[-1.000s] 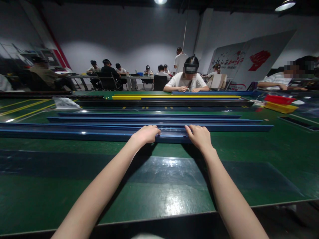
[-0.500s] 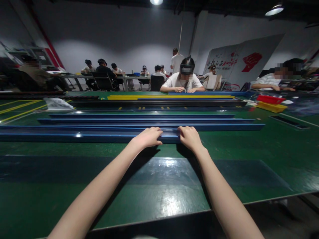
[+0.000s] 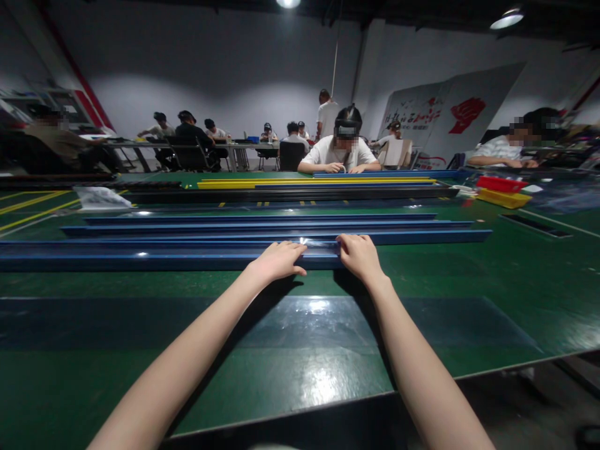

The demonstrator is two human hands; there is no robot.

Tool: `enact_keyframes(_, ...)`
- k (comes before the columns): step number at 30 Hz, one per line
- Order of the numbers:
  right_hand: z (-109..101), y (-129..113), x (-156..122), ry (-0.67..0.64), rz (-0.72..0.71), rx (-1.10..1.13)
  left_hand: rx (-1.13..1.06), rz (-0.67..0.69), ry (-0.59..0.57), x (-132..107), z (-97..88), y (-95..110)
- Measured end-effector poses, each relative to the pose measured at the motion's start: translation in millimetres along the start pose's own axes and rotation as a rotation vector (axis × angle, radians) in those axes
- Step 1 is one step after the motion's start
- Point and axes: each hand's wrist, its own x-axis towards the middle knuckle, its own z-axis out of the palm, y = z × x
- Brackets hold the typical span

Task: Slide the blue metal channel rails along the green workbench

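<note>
A long blue channel strip (image 3: 187, 260) with raised edges lies across the table in front of me, and clear glossy plastic shows in its trough. My left hand (image 3: 280, 260) grips this strip near its right end, fingers over the trough and thumb at the front wall. At the end itself, my right hand (image 3: 360, 255) is closed on the strip with its fingers bent over into the trough. Between the hands a short stretch of trough shows, with a bright glint on the clear plastic (image 3: 307, 242). My fingertips are partly hidden.
More blue strips (image 3: 422, 235) lie just behind. Beyond are yellow strips (image 3: 347, 181), a red tray (image 3: 501, 184) and a yellow tray (image 3: 504, 199). A clear sheet (image 3: 435, 325) lies nearer me on the green table (image 3: 234, 387). A co-worker (image 3: 344, 147) sits opposite.
A bright glint has appeared on the clear plastic between my hands. Both hands stay on the strip, nearly still. The view has shifted slightly.
</note>
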Motion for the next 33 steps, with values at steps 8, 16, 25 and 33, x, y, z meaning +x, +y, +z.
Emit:
enact_keyframes(8,-2,4,-1,0.013,0.143,-0.045,0.077,-0.096,-0.018,-4,-6.8,-7)
enact_keyframes(16,-1,2,0,-0.015,0.131,-0.079,0.080,-0.092,0.017,-4,-6.8,-4)
enact_keyframes(25,5,-7,1,-0.044,-0.103,0.040,0.024,-0.025,0.036,0,0.7,-1)
enact_keyframes(33,6,-10,1,-0.052,-0.165,0.081,-0.036,0.004,-0.061,2,3.0,3)
